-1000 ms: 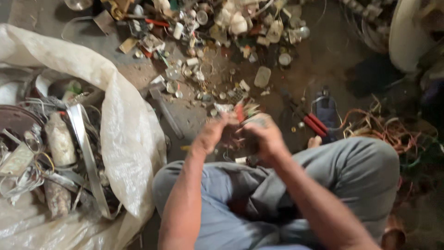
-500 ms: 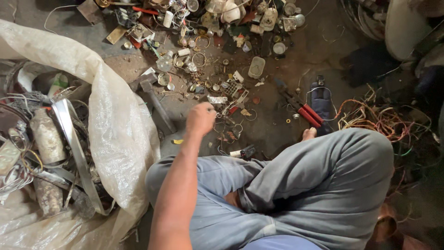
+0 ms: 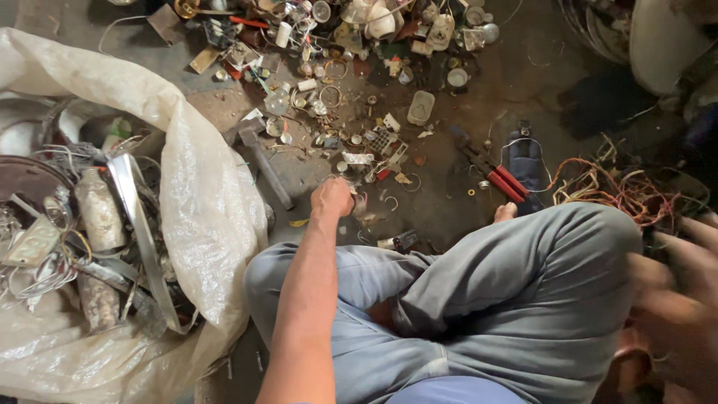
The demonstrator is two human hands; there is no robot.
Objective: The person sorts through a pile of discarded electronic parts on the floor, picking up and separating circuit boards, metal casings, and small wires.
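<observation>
From the head view I look down over my crossed legs in grey trousers (image 3: 479,299) to a dirty floor (image 3: 523,67) strewn with scrap. My left hand (image 3: 332,197) reaches forward and down to the floor, fingers curled shut into a loose fist over small bits of metal scrap (image 3: 359,161); I cannot tell whether anything is actually pinched inside it. Just beside that hand, towards my left, lies a hammer (image 3: 262,157) with its handle slanting towards me. Beyond the hand the litter thickens into a pile of caps, rings and broken fittings (image 3: 329,45). To the right of the hand, a pair of red-handled cutters (image 3: 497,176) rests on the floor, near a tangle of copper-coloured wire (image 3: 628,194). My right hand (image 3: 677,292) is at the right edge, blurred, fingers spread and open, holding nothing I can make out. On my left a large pale plastic sack (image 3: 202,217) gapes open, filled with metal strips, wire and old cans (image 3: 90,224)
</observation>
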